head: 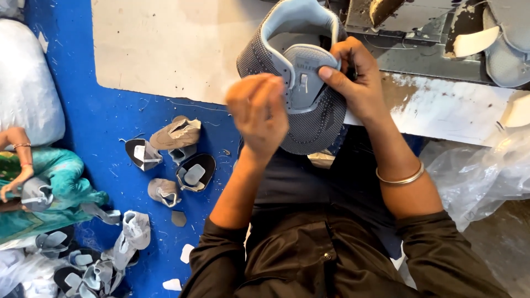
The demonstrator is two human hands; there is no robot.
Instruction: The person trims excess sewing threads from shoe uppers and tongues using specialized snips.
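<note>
Grey knit shoe upper [309, 118] held up at about 12 o'clock of the view, above the lap, tongue [307, 83] facing the camera, pale blue collar lining at the top. Right hand [359, 83] wrapped around the upper's right edge, thumb pressed on the tongue, fingers behind. Left hand [258, 113] raised in front of the upper's left side, fingers bunched together and blurred (whether pinching a lace, a thread or nothing, cannot tell). No lace visible through the eyelets, no sole under the upper; so, by the look of it, an unfinished piece with assembly remaining.

At 9 o'clock, on the blue floor [105, 127], scattered loose uppers and cut pieces [176, 157], grey and black. Further toward 8 o'clock, another person's hand [15, 185] with a bangle, over green cloth, holding a similar grey part. At 2 o'clock, a worn metal work surface [436, 107] with more pale shoe parts [505, 52]. At 3 o'clock, crumpled clear plastic sheeting [486, 174]. Nothing between the hands and the upper.
</note>
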